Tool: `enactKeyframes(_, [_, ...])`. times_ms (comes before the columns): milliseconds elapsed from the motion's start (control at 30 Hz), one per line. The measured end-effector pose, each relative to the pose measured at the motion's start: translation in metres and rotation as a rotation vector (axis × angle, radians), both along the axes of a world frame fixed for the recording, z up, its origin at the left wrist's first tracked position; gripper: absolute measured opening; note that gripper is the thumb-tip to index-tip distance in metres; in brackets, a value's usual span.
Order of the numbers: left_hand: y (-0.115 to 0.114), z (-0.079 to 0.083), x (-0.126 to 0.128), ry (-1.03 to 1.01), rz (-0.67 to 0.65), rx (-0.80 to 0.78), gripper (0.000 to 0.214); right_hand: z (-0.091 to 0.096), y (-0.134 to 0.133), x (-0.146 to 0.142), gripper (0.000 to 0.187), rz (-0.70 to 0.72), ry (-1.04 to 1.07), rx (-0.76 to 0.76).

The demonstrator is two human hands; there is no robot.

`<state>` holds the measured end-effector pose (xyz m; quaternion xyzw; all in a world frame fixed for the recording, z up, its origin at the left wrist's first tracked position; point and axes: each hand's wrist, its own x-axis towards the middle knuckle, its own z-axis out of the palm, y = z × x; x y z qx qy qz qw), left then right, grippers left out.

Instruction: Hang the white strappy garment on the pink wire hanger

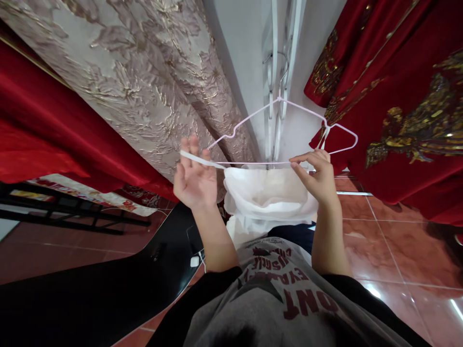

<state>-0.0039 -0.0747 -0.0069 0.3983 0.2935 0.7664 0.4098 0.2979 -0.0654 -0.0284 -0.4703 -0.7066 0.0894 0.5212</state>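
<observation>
Overhead, red gold-embroidered gowns (398,120) and a pale brocade gown (144,82) flank you. White garment (267,197) hangs under the white wire hanger (253,114), between your hands. Left hand (195,179) half open, strap (202,160) across its fingers; right hand (315,174) pinches the hanger's lower bar

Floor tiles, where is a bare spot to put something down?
Bare red tiles lie right of the right hand gripping the hanger, below the red robe. Left is crowded by a black rack; the white cloth fills the middle.
</observation>
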Motion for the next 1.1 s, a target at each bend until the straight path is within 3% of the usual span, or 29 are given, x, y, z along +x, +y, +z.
enactKeyframes(167, [0.011, -0.013, -0.003, -0.012, 0.186, -0.158, 0.04, -0.002, 0.002, -0.002, 0.015, 0.008, -0.035, -0.058])
enactKeyframes(300, [0.016, -0.02, 0.005, 0.083, 0.213, -0.274, 0.04, -0.003, 0.003, -0.006, 0.015, 0.003, -0.039, -0.065])
enactKeyframes(400, [0.016, -0.023, 0.023, 0.014, 0.154, -0.322, 0.043, -0.002, 0.001, -0.01, 0.016, 0.018, -0.028, -0.063])
enactKeyframes(567, [0.014, -0.023, 0.06, -0.022, -0.087, -0.283, 0.04, -0.005, 0.0, -0.012, 0.019, 0.106, 0.001, -0.056])
enactKeyframes(667, [0.015, -0.022, 0.071, 0.007, -0.072, -0.242, 0.033, -0.012, 0.006, -0.005, 0.029, -0.064, 0.221, 0.047])
enactKeyframes(767, [0.017, -0.021, 0.07, 0.035, -0.069, -0.247, 0.031, -0.014, 0.013, 0.008, 0.035, -0.176, 0.383, -0.052])
enactKeyframes(900, [0.02, -0.022, 0.067, 0.02, -0.064, -0.225, 0.03, 0.007, 0.011, 0.019, 0.016, -0.131, 0.283, -0.248])
enactKeyframes(1033, [0.021, -0.021, 0.065, 0.028, -0.072, -0.248, 0.033, 0.035, 0.01, 0.012, 0.015, -0.088, 0.306, -0.208])
enactKeyframes(1100, [0.021, -0.02, 0.063, 0.04, -0.083, -0.253, 0.033, 0.041, 0.02, 0.01, 0.018, -0.069, 0.359, -0.131])
